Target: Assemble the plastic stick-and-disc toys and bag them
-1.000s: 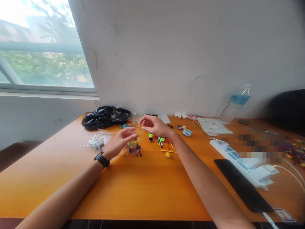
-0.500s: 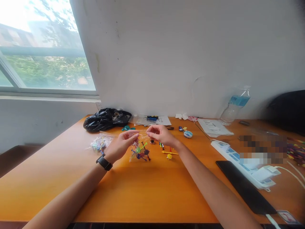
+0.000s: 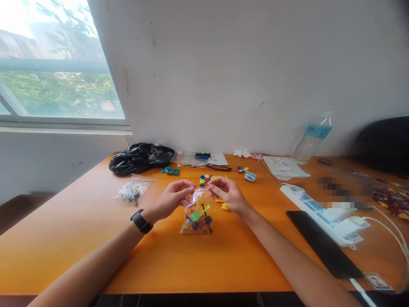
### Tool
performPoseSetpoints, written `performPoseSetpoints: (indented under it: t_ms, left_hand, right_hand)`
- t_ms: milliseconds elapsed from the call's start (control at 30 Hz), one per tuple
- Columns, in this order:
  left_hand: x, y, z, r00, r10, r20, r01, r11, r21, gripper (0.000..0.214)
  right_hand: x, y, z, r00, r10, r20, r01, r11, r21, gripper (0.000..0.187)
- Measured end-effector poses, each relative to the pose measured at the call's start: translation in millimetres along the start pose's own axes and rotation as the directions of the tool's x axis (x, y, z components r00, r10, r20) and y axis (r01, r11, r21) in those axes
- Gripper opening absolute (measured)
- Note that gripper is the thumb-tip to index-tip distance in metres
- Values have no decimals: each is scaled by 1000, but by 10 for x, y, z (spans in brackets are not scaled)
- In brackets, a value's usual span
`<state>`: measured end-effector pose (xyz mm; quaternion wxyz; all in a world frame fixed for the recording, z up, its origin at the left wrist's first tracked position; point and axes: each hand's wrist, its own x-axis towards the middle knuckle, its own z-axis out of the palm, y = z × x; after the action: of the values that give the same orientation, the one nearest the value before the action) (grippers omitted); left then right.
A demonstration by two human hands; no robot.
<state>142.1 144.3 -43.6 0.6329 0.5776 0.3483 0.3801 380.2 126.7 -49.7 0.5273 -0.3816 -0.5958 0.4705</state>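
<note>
A clear plastic bag hangs between my two hands, with several small coloured plastic pieces in its lower part, green, blue, black and red. My left hand, a black watch on its wrist, pinches the bag's upper left edge. At the upper right edge, my right hand grips it between thumb and fingers. Behind the right hand lie loose coloured pieces, among them a round yellow piece. Another clear bag full of small pieces rests on the table left of my left hand.
At the back of the wooden table are a black plastic bag, a green wrapper, papers and a round tin. On the right are a power strip, a black phone, cables and a water bottle.
Both hands have moved slightly right and nearer to me, carrying the bag along. More of the loose coloured pieces behind now show. The view has shifted a little.
</note>
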Motion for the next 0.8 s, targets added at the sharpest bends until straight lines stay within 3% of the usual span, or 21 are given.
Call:
performPoseSetpoints:
  t_ms: [267,467,800]
  left_hand:
    - [-22,37,33,989,142,-47,-132,976,172,41]
    - [-10,69,-19,987,157,-43,-140,954,266,36]
    - [-102,215,-8,986,147,-80,-119,951,287,22]
  right_hand:
    - [5,149,60,1000,17,-23,-17,1000,6,34]
    - [11,153,13,999,39,-13,-39,999,14,25]
    - [14,174,-24,998,1,-65,-4,999,-43,18]
